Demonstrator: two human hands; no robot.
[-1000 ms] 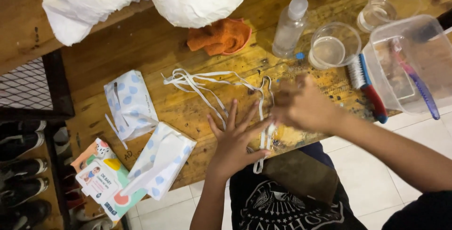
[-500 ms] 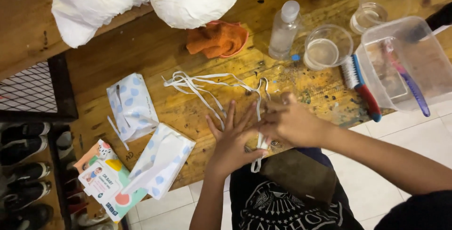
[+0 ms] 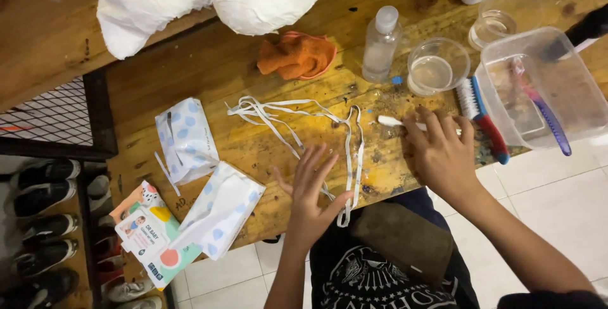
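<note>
R hand (image 3: 443,154) has left the laces (image 3: 304,122) since 0.5 s ago, moved right; fingertips now closed on a small white stick (image 3: 394,121), brush (image 3: 481,119) just beyond. L hand (image 3: 310,195) unchanged, fingers spread flat on lace strands. Wood table (image 3: 221,68) stained, paint-flecked. Tiled floor, shoe rack (image 3: 44,220) at L.

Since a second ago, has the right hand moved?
Yes. The right hand has moved away from the left hand toward the brush beside the plastic tub, fingertips on a small white stick.
</note>
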